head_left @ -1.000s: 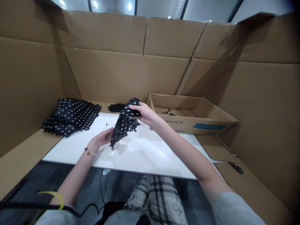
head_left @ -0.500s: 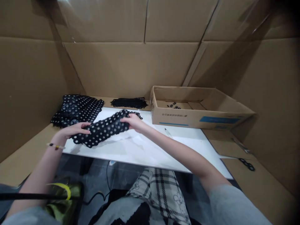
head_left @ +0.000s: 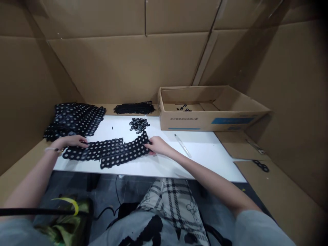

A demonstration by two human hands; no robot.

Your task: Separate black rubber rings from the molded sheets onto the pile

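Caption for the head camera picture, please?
Left hand and right hand hold a black punched sheet on a white board.

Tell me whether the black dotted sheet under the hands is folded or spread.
Spread: the black dotted sheet lies flat along the white board, stretched out between the left hand and the right hand.

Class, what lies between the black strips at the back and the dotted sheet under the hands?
A loose pile of small black rings sits on the white board, between the black strips and the dotted sheet, in the head view.
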